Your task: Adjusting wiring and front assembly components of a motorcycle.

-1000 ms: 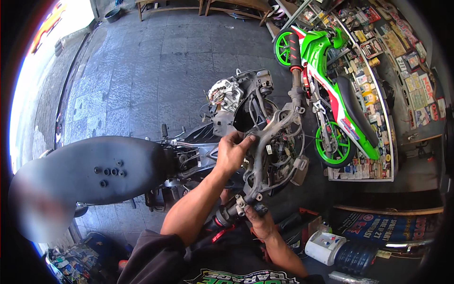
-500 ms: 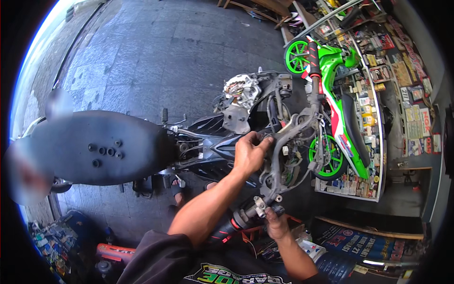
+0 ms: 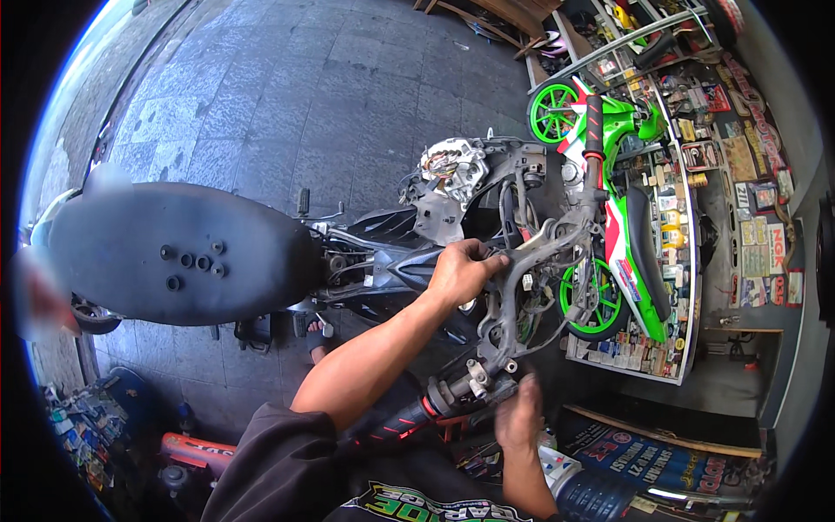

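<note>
A stripped motorcycle lies across the view, its bare grey handlebar (image 3: 551, 244) at the right. My left hand (image 3: 463, 271) is closed at the middle of the bar, thumb and fingers together; what is between them is hidden. Beside the bar's near end, by the metal clamp (image 3: 477, 379) and the black-and-red grip (image 3: 402, 424), is my right hand (image 3: 519, 418), its fingers smeared by motion. Loose wires (image 3: 544, 300) hang past the bar. The headlight unit (image 3: 454, 167), with its wiring showing, sits beyond it. Several small dark round parts (image 3: 202, 261) rest on the black seat (image 3: 130, 252).
Right of the handlebar stands a small green, white and red bike (image 3: 619, 235) against a glass display case (image 3: 687, 287) full of small goods. A red cylinder (image 3: 198, 449) lies at the lower left, near a blue drum (image 3: 130, 393). A wooden bench (image 3: 522, 13) stands at the back.
My right hand has come away from the clamp, downward and slightly right. My left hand stays at the middle of the bar. The whole view has shifted slightly.
</note>
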`<state>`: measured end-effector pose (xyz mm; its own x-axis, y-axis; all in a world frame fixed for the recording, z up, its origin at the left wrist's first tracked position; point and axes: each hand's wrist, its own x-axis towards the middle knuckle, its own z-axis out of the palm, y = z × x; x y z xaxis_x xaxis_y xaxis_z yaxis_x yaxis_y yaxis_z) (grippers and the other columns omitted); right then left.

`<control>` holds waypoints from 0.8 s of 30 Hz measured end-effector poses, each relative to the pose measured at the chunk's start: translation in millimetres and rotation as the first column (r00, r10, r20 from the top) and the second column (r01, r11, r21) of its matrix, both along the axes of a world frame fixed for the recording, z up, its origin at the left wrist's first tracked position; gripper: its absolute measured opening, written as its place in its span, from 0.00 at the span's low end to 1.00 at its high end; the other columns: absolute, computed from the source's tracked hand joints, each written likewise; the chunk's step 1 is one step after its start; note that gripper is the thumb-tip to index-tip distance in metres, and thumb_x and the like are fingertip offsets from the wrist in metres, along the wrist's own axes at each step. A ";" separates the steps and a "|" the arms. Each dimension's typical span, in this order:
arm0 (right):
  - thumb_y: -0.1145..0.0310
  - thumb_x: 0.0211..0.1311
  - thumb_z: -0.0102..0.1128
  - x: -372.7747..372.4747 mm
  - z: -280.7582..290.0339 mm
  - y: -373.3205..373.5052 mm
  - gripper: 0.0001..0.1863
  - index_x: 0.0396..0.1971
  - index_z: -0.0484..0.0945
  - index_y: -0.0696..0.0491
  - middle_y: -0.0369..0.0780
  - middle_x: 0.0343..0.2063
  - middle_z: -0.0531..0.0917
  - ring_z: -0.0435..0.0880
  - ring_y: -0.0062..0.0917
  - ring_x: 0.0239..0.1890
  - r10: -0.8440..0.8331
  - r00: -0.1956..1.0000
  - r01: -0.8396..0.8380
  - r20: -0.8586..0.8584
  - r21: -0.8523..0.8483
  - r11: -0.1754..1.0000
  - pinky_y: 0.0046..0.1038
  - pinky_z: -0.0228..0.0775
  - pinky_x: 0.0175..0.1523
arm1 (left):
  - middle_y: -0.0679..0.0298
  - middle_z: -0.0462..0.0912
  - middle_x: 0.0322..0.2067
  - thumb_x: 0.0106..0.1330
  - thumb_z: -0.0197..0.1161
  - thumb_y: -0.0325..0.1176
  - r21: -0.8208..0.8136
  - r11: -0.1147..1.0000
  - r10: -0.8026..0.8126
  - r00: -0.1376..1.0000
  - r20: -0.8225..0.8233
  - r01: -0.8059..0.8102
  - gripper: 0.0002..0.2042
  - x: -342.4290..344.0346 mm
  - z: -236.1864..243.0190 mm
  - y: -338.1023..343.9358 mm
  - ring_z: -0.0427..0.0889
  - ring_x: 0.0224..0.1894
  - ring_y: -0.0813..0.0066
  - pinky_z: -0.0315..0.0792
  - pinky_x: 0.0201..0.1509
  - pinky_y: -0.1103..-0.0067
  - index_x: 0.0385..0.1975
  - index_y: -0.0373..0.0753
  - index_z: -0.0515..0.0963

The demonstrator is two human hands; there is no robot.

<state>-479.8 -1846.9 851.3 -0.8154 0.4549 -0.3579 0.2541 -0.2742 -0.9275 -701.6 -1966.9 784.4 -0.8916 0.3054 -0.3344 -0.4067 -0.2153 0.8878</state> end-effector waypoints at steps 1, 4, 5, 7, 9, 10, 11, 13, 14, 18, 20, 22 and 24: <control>0.64 0.64 0.60 -7.5 12.4 -2.1 0.24 0.57 0.68 0.58 0.39 0.50 0.75 0.75 0.24 0.49 -0.016 0.999 0.027 -0.036 0.347 0.937 0.30 0.67 0.57 | 0.64 0.80 0.21 0.58 0.71 0.39 0.026 1.000 -0.009 1.000 0.006 0.009 0.14 -1.0 0.4 -1.1 0.76 0.22 0.80 0.69 0.27 0.80 0.24 0.33 0.79; 0.73 0.62 0.59 -39.7 51.5 -6.4 0.15 0.48 0.75 0.61 0.40 0.41 0.77 0.77 0.25 0.38 0.146 0.980 0.039 -0.138 0.845 0.534 0.27 0.70 0.43 | 0.64 0.81 0.21 0.57 0.72 0.37 0.100 0.993 -0.064 0.994 0.084 0.056 0.13 -6.6 2.2 -11.0 0.77 0.23 0.80 0.70 0.28 0.80 0.24 0.33 0.79; 0.72 0.60 0.61 -63.0 69.4 -13.2 0.14 0.44 0.77 0.60 0.42 0.38 0.78 0.78 0.28 0.36 0.308 0.951 -0.111 0.000 0.933 0.342 0.28 0.71 0.42 | 0.63 0.82 0.22 0.57 0.72 0.37 0.079 0.994 -0.087 0.992 0.089 0.080 0.12 -8.1 -0.8 -17.0 0.78 0.24 0.79 0.71 0.29 0.80 0.26 0.33 0.81; 0.70 0.57 0.64 -112.4 87.5 -31.2 0.11 0.37 0.79 0.60 0.45 0.31 0.80 0.79 0.33 0.31 0.422 0.868 -0.336 0.262 0.936 0.109 0.31 0.71 0.39 | 0.60 0.84 0.25 0.57 0.71 0.39 0.012 0.996 -0.090 0.996 0.008 0.090 0.15 -8.1 -12.1 -25.3 0.80 0.26 0.76 0.74 0.32 0.77 0.29 0.31 0.83; 0.67 0.56 0.66 -141.5 83.9 -30.3 0.11 0.31 0.79 0.60 0.47 0.26 0.81 0.79 0.36 0.28 0.389 0.793 -0.511 0.469 0.860 0.004 0.34 0.71 0.37 | 0.57 0.86 0.27 0.56 0.72 0.43 -0.071 0.990 -0.126 0.990 -0.057 0.122 0.17 -10.1 -3.8 -23.6 0.83 0.29 0.74 0.76 0.37 0.73 0.30 0.32 0.84; 0.65 0.56 0.67 -158.4 77.4 -19.0 0.13 0.29 0.78 0.60 0.47 0.24 0.81 0.79 0.37 0.26 0.362 0.741 -0.575 0.566 0.813 -0.093 0.36 0.70 0.35 | 0.57 0.86 0.28 0.55 0.72 0.43 0.000 0.992 -0.124 0.989 -0.076 0.124 0.17 -11.6 -8.1 -13.4 0.83 0.30 0.73 0.76 0.37 0.73 0.30 0.33 0.85; 0.65 0.56 0.67 -170.3 68.5 -7.0 0.13 0.27 0.77 0.61 0.47 0.22 0.80 0.79 0.37 0.25 0.358 0.709 -0.616 0.607 0.781 -0.103 0.37 0.69 0.34 | 0.57 0.86 0.27 0.54 0.72 0.42 0.044 0.993 -0.107 0.992 -0.063 0.110 0.16 -11.6 -7.5 -6.1 0.83 0.30 0.73 0.76 0.37 0.73 0.29 0.32 0.84; 0.66 0.55 0.67 -183.0 59.4 8.3 0.14 0.25 0.75 0.61 0.48 0.20 0.78 0.77 0.37 0.23 0.332 0.663 -0.677 0.671 0.727 -0.117 0.37 0.68 0.33 | 0.57 0.85 0.26 0.53 0.73 0.41 0.012 0.997 -0.074 0.995 -0.066 0.074 0.16 -11.6 -12.2 5.8 0.82 0.29 0.71 0.75 0.37 0.72 0.28 0.33 0.84; 0.66 0.55 0.67 -185.8 60.0 8.7 0.14 0.25 0.75 0.62 0.48 0.20 0.78 0.77 0.35 0.23 0.308 0.650 -0.701 0.695 0.704 -0.111 0.36 0.68 0.33 | 0.57 0.85 0.25 0.52 0.73 0.41 0.008 0.998 -0.060 0.996 -0.059 0.060 0.15 -10.4 -10.7 6.0 0.82 0.29 0.71 0.75 0.37 0.72 0.27 0.33 0.83; 0.69 0.57 0.64 -167.9 53.8 -17.1 0.11 0.32 0.78 0.63 0.45 0.20 0.78 0.74 0.33 0.21 0.399 0.729 -0.623 0.557 0.781 0.048 0.35 0.67 0.32 | 0.59 0.83 0.24 0.51 0.73 0.41 0.020 1.000 -0.007 1.000 0.022 0.007 0.15 -3.3 -3.9 -5.2 0.81 0.28 0.71 0.74 0.34 0.71 0.25 0.33 0.81; 0.70 0.59 0.61 -159.9 57.7 -31.4 0.17 0.46 0.79 0.64 0.49 0.28 0.84 0.82 0.37 0.29 0.319 0.713 -0.666 0.625 0.746 0.026 0.35 0.72 0.40 | 0.59 0.83 0.24 0.52 0.73 0.41 -0.018 1.000 0.018 0.999 -0.034 -0.019 0.16 -2.6 -13.4 -4.2 0.81 0.28 0.71 0.74 0.34 0.71 0.27 0.33 0.82; 0.71 0.60 0.60 -161.7 51.2 -25.0 0.23 0.54 0.75 0.65 0.55 0.39 0.84 0.85 0.42 0.43 0.389 0.689 -0.650 0.612 0.759 -0.043 0.34 0.72 0.52 | 0.57 0.83 0.25 0.54 0.72 0.42 0.036 0.999 -0.004 1.000 -0.023 0.005 0.16 -1.2 -16.1 -5.4 0.81 0.29 0.70 0.74 0.35 0.72 0.29 0.32 0.82; 0.71 0.62 0.57 -166.4 52.3 -24.5 0.20 0.51 0.76 0.66 0.57 0.47 0.81 0.82 0.43 0.53 0.416 0.680 -0.666 0.604 0.746 0.005 0.33 0.68 0.60 | 0.56 0.84 0.26 0.55 0.71 0.42 0.087 0.996 -0.032 0.999 -0.015 0.033 0.16 3.9 -13.7 -8.7 0.82 0.30 0.70 0.74 0.36 0.72 0.31 0.32 0.83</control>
